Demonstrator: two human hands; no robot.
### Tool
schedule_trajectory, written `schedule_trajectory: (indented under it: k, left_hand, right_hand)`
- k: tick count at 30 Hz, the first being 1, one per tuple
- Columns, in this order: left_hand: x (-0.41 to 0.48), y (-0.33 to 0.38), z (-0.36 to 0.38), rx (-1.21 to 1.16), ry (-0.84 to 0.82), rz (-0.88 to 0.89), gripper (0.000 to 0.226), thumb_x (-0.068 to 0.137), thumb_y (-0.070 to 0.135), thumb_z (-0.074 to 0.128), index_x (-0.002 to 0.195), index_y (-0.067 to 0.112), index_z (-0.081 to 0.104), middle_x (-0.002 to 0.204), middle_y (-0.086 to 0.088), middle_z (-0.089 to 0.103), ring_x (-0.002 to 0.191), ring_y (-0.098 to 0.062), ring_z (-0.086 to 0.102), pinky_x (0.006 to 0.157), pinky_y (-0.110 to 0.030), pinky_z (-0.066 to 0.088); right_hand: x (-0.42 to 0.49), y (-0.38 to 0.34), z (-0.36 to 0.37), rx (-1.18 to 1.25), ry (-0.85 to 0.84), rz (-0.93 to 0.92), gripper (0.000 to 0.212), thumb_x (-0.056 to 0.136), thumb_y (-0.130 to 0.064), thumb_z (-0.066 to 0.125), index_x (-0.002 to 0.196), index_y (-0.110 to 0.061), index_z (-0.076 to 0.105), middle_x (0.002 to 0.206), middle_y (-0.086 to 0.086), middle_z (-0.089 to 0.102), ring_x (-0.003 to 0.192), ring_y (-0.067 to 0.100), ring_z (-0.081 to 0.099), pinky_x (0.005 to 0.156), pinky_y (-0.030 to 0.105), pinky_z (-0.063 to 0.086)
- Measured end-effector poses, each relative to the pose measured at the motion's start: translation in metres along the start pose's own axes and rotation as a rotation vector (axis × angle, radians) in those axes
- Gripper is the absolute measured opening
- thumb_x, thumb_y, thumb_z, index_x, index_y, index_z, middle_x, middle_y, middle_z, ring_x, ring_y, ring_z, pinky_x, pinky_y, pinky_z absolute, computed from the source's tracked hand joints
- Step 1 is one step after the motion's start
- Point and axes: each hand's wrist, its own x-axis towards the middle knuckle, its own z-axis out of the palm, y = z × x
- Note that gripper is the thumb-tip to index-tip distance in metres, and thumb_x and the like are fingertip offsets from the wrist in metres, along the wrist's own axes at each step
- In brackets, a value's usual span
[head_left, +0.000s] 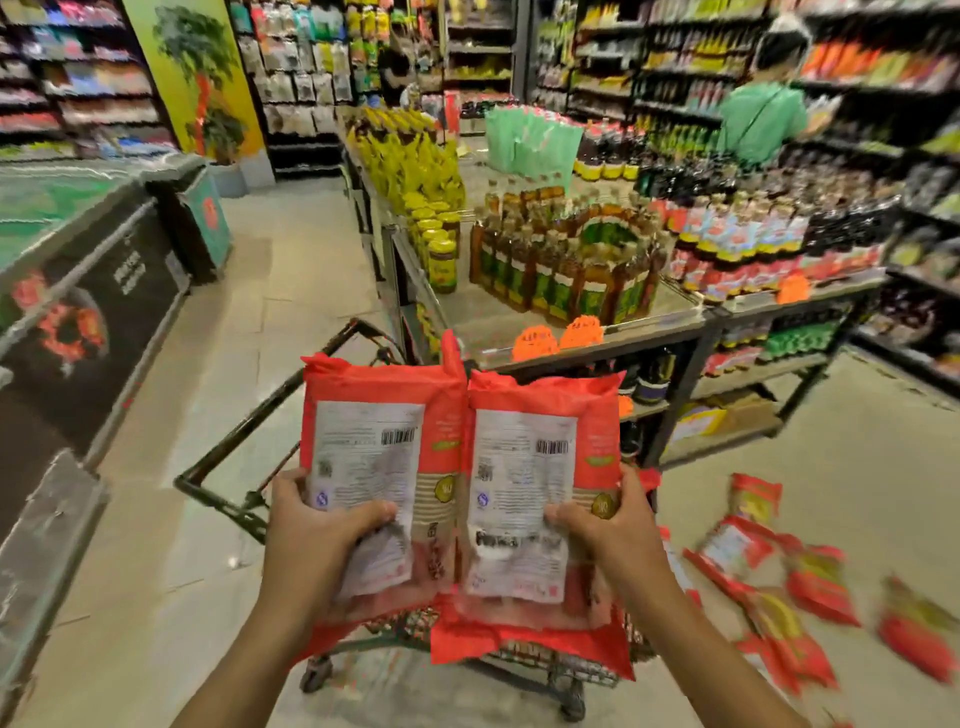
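I hold two red packets side by side in front of me, their white label backs with barcodes facing me. My left hand (317, 535) grips the left red packet (374, 452) at its lower part, thumb across the label. My right hand (613, 530) grips the right red packet (530, 467) the same way. Both packets hang above a shopping cart (244, 431), whose dark frame shows to the left and below them.
Several more red packets (779, 613) lie scattered on the floor at the right. A display table (649, 327) with bottles and jars stands just beyond the cart. A chest freezer (88, 291) lines the left. A person in a green top (763, 119) stands at the far right shelves.
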Motion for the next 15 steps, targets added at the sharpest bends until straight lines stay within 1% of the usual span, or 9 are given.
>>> schedule_trajectory:
  k: [1,2,5,7,9,11,12,13,15]
  left_hand:
    - [0.016,-0.003,0.013,0.02,-0.034,-0.015,0.071,0.053,0.009,0.096,0.105,0.022,0.05,0.105,-0.008,0.069,0.089,-0.026,0.072,0.075,-0.044,0.06]
    - [0.034,-0.007,0.026,0.036,-0.067,-0.036,0.069,0.053,0.008,0.095,0.104,0.021,0.05,0.104,-0.01,0.07,0.087,-0.026,0.073,0.073,-0.043,0.06]
    - [0.083,-0.016,0.058,0.071,-0.145,-0.086,0.058,0.066,-0.001,0.09,0.104,0.016,0.051,0.101,-0.008,0.07,0.08,-0.021,0.072,0.058,-0.028,0.054]
    - [0.119,-0.025,0.072,0.083,-0.189,-0.154,0.056,0.069,-0.005,0.086,0.109,0.012,0.05,0.101,-0.01,0.069,0.07,-0.019,0.074,0.048,-0.024,0.054]
    - [0.157,-0.035,0.079,0.112,-0.216,-0.22,0.054,0.071,-0.013,0.081,0.111,0.005,0.05,0.098,-0.016,0.069,0.06,-0.016,0.074,0.044,-0.022,0.054]
    - [0.193,-0.042,0.088,0.141,-0.226,-0.272,0.049,0.072,-0.015,0.078,0.112,-0.002,0.053,0.098,-0.022,0.071,0.062,-0.021,0.075,0.046,-0.027,0.056]
    - [0.212,-0.049,0.092,0.149,-0.248,-0.297,0.045,0.073,-0.015,0.077,0.111,-0.006,0.056,0.097,-0.026,0.073,0.065,-0.027,0.076,0.049,-0.031,0.058]
    - [0.231,-0.056,0.098,0.163,-0.274,-0.324,0.041,0.074,-0.016,0.076,0.11,-0.01,0.059,0.095,-0.027,0.074,0.068,-0.034,0.076,0.053,-0.036,0.059]
    - [0.269,-0.072,0.112,0.209,-0.291,-0.383,0.044,0.072,-0.013,0.078,0.112,-0.013,0.06,0.092,-0.028,0.075,0.072,-0.039,0.076,0.059,-0.043,0.061]
  right_hand:
    - [0.012,0.008,-0.006,0.014,0.039,0.015,0.059,0.067,-0.011,0.09,0.112,-0.03,0.055,0.096,-0.012,0.077,0.084,0.009,0.075,0.072,0.029,0.056]
    - [0.026,0.018,-0.012,0.023,0.085,0.038,0.059,0.066,-0.013,0.09,0.111,-0.028,0.055,0.094,-0.012,0.077,0.083,0.01,0.075,0.071,0.029,0.056]
    - [0.072,0.05,-0.028,0.048,0.193,0.111,0.057,0.067,-0.011,0.089,0.112,-0.024,0.058,0.089,-0.007,0.078,0.08,0.012,0.075,0.071,0.033,0.054]
    - [0.105,0.073,-0.037,0.05,0.252,0.204,0.056,0.064,-0.014,0.09,0.113,-0.019,0.062,0.097,0.002,0.078,0.084,0.021,0.075,0.078,0.04,0.057]
    - [0.133,0.099,-0.046,0.042,0.246,0.291,0.052,0.069,-0.012,0.088,0.115,-0.014,0.065,0.104,0.011,0.077,0.089,0.03,0.075,0.087,0.047,0.058]
    - [0.158,0.117,-0.052,0.038,0.291,0.358,0.063,0.063,-0.021,0.091,0.119,-0.013,0.061,0.104,0.011,0.075,0.088,0.032,0.074,0.085,0.049,0.058]
    - [0.17,0.125,-0.055,0.038,0.31,0.399,0.062,0.063,-0.021,0.091,0.117,-0.013,0.06,0.103,0.011,0.075,0.086,0.031,0.073,0.081,0.046,0.058]
    - [0.18,0.132,-0.057,0.025,0.321,0.436,0.053,0.068,-0.015,0.089,0.111,-0.014,0.059,0.1,0.01,0.074,0.083,0.03,0.072,0.076,0.042,0.057]
    - [0.2,0.147,-0.062,-0.004,0.321,0.483,0.038,0.075,-0.006,0.084,0.105,-0.015,0.062,0.097,0.011,0.075,0.079,0.03,0.074,0.073,0.039,0.056]
